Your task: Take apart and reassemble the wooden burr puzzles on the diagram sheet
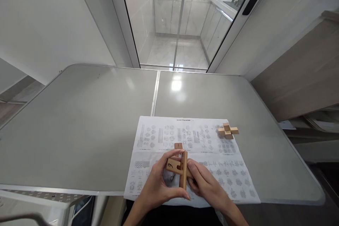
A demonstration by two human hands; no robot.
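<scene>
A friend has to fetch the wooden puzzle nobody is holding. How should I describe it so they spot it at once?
On the grey folding table lies a printed instruction sheet. The puzzle sits at the sheet's far right corner: a small pale wooden cross of interlocked bars, lying alone, unlike the numbered pieces gripped nearby.

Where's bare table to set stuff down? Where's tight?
Widest: left half of the table, left of the centre seam and instruction sheet. Also the far strip beyond the sheet; a narrower one right of it. Crowded: the sheet's near middle, where left hand and right hand grip the wooden pieces, and its far right corner, with the wooden cross puzzle.
</scene>
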